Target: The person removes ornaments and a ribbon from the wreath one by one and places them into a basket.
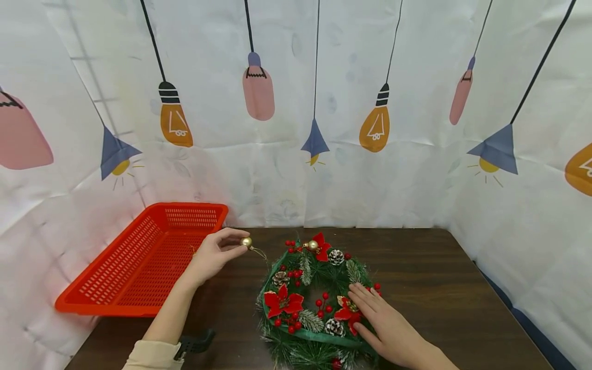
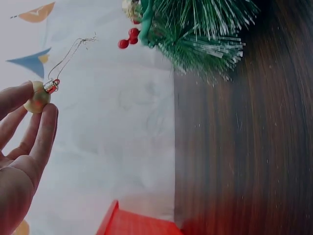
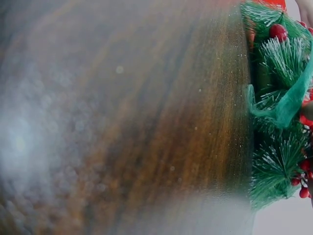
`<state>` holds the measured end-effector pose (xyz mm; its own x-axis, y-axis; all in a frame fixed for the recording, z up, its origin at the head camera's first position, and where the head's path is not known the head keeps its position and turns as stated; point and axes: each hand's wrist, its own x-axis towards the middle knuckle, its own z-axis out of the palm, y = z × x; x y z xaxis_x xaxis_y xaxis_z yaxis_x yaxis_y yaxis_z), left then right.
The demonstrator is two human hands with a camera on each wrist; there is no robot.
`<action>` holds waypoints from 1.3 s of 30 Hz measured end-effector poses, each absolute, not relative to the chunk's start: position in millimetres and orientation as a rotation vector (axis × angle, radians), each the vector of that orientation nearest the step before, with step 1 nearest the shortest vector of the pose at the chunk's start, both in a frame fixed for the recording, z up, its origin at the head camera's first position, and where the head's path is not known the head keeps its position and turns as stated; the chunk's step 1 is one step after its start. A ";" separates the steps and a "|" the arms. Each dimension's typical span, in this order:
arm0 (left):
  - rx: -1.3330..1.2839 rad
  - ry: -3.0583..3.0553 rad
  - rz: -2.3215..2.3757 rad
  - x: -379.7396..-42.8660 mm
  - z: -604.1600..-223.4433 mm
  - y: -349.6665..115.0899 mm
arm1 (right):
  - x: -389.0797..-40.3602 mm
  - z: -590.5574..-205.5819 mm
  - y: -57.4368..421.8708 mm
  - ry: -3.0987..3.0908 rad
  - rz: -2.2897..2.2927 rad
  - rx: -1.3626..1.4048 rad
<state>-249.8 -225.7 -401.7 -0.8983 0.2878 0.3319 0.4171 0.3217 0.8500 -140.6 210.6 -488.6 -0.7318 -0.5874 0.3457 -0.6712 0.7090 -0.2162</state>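
- Red plastic basket [image 1: 171,270]: far left on dark wood counter [image 1: 444,282], perforated sides.
- Left hand [image 1: 213,259]: by basket's right side, thumb and fingers pinching gold bauble [image 1: 247,241]; string loop [image 1: 260,253] trails toward wreath.
- Pine wreath [image 1: 319,275]: lying on counter; red poinsettias, berries, pinecones, green ribbon, second gold bauble [image 1: 312,245] at far edge.
- Right hand [image 1: 386,324]: fingers extended, resting on wreath's right side beside a poinsettia [image 1: 346,310].

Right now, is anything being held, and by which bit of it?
Yes, a gold bauble, pinched by its round ball by the left fingers. The right fingers only rest on the wreath.
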 end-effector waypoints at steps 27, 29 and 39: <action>-0.239 -2.532 -1.483 -232.2 -408.1 -315.3 | -140.3 -489.7 210.2 -2.639 0.512 1.014; -0.205 -2.554 -1.448 -231.2 -408.4 -320.2 | -140.1 -489.5 210.9 -2.644 0.514 1.014; -0.077 -2.606 -1.395 -227.1 -407.7 -344.4 | -139.8 -488.2 212.2 -2.624 0.509 1.039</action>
